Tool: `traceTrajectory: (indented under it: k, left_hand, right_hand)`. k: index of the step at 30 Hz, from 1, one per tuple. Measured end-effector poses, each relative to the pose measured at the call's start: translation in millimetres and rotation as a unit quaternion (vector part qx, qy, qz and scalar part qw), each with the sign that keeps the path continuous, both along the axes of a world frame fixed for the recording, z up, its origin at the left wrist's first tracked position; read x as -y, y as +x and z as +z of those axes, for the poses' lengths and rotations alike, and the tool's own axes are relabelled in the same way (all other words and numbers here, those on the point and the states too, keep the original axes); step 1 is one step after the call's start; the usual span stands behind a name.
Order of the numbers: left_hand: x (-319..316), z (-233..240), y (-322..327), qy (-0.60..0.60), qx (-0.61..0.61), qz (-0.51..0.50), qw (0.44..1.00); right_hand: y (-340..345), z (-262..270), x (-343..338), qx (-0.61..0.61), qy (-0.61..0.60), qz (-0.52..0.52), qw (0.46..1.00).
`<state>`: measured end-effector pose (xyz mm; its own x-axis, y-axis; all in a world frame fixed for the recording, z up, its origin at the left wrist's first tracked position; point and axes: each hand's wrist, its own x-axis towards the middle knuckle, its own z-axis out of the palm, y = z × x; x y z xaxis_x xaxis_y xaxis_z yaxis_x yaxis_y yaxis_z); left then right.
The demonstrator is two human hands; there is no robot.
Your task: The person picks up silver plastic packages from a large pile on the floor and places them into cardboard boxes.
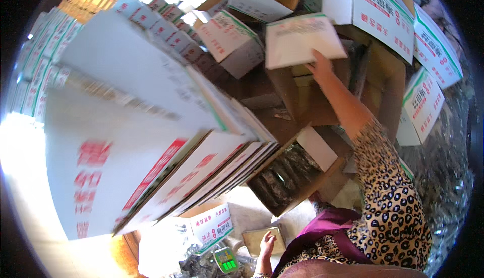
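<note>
My right hand (321,68) is stretched out and grips the lower edge of a white cardboard panel (302,39) with a green border. The panel looks like a flap of the open brown-lined carton (314,100) below it, though I cannot tell for sure. My left hand (267,243) is low in the picture with its fingers apart and nothing in them. It is beside or over the metal pan (247,242) of a scale. Between my two hands, an open carton (325,177) holds dark shiny plastic packets (285,176).
A tall stack of flattened white cartons (143,134) fills the left. Printed cartons (378,17) crowd the top right. Clear plastic packets (450,157) are heaped at the right. A scale display (226,260) glows green near a white carton (211,225).
</note>
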<state>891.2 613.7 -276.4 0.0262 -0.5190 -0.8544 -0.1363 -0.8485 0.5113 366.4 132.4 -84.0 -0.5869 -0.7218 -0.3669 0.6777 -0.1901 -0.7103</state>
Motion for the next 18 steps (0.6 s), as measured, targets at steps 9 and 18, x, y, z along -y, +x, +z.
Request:
traceTrajectory:
  k: [9, 18]
  left_hand:
    - [-99.3, 15.0, 31.3, -0.061, -0.007, 0.020, 0.998]
    - [-274.3, -45.0, 126.3, -0.251, 0.138, 0.083, 0.955]
  right_hand:
    - [-15.4, 97.9, -270.7, -0.036, -0.149, 0.029, 0.988]
    - [97.0, 200.5, -411.4, -0.159, -0.182, 0.070, 0.968]
